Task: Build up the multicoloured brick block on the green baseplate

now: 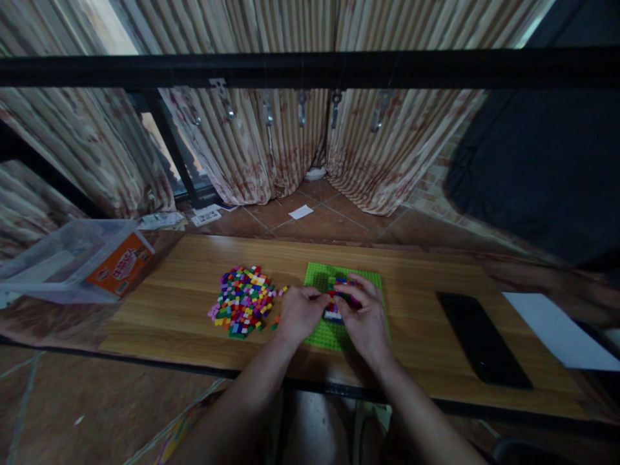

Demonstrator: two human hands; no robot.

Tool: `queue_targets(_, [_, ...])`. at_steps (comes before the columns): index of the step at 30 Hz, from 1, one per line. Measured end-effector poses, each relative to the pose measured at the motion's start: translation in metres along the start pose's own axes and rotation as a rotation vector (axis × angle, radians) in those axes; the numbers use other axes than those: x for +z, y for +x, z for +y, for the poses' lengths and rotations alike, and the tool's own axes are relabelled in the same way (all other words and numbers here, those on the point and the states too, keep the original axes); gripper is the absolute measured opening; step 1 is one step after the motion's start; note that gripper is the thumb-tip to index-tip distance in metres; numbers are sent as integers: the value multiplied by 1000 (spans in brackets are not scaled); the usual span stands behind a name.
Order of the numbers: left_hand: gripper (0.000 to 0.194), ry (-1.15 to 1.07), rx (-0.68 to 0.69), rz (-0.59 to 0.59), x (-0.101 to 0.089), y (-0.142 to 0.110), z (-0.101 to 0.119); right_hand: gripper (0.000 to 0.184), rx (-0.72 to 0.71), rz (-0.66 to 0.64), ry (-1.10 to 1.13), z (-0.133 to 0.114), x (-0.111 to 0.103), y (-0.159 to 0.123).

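A green baseplate [320, 276] lies on the wooden table [411, 284] in front of me. On it stands a small build of coloured bricks [339, 290]. My left hand [300, 313] rests at the build's left side with its fingers curled against it. From the right, my right hand [363, 313] reaches over the plate, its fingers closed on the build's right side. A heap of loose coloured bricks [242, 300] lies on the table just left of the plate.
A clear plastic box [68, 258] with an orange label sits at the table's left end. To the right lie a black phone [479, 339] and a white sheet [557, 329]. Curtains and a tiled floor are beyond.
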State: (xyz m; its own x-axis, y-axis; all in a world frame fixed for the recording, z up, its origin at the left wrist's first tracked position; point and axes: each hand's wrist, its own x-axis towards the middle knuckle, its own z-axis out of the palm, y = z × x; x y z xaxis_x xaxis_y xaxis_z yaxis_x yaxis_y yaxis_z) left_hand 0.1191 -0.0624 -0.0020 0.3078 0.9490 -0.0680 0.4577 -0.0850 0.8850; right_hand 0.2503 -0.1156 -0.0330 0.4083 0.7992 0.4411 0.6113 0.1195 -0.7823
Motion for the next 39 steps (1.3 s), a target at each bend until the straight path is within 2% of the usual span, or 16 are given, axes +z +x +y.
queue_targets(7, [26, -15, -76, 28, 6, 2, -1, 18, 10, 2, 8, 4, 3, 1])
queue_targets(13, [27, 110, -31, 42, 7, -3, 1, 19, -44, -39, -42, 9, 0, 2])
queue_targets(17, [33, 143, -29, 63, 5, -2, 1, 22, -142, 26, -132, 3, -6, 7])
queue_targets(21, [37, -7, -13, 155, -14, 10, -4, 19, -319, 66, -193, -19, -5, 10])
queue_targets(24, [33, -228, 7, 273, -41, 20, -13, 18, -368, -46, -137, -39, 5, 1])
queue_targets(28, [25, -450, -53, 468, -80, 25, -21, 21, -361, -358, -102, -54, 29, -20])
queue_targets(30, [22, -515, -92, 507, -92, 23, -21, 22, -319, -460, -148, -55, 38, -28])
queue_targets(33, [18, -553, -123, 505, -99, 20, -19, 25, -265, -559, -221, -54, 48, -33])
queue_targets(39, [17, -578, -104, 466, -95, 18, -18, 30, -242, -649, -264, -53, 58, -31])
